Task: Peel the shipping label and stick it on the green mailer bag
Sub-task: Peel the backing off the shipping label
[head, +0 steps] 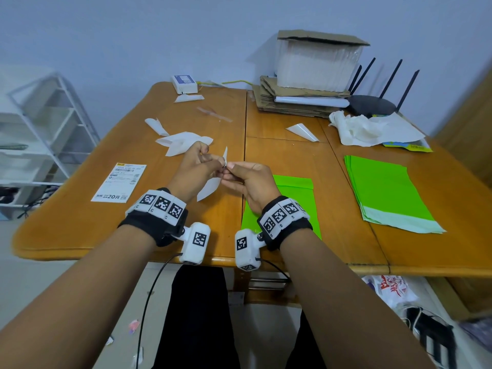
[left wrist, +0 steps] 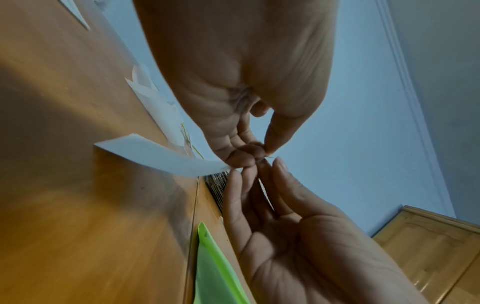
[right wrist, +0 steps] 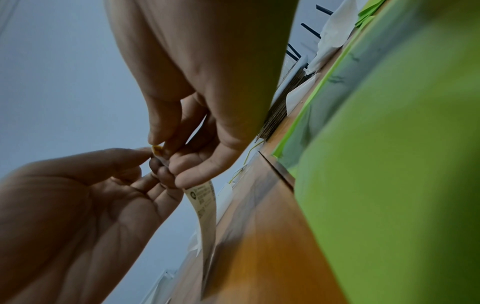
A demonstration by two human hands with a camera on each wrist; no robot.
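Now, starting at the far left of the wooden table, one printed label sheet lies flat, nobody touching it. Moving right, four white backing scraps are scattered behind the hands: one, a bigger crumpled one, one up by the small white box, and one curled cone past the table seam. Centre stage, both hands are up off the table and meeting at one shipping label: the left hand has its thumb and fingertips curled in and pinching the top corner, the label hanging down from there with its white back toward the head camera. The right hand comes in fingertip to fingertip, nipping the same corner, a thin white edge standing up between the two. In the right wrist view the printed face of the label shows, drooping toward the table. Just beneath the right wrist lies one green mailer bag, flat, apart from the label. Further right, a stack of green mailers; how many, I cannot tell. At the back, one black router with four antennas.
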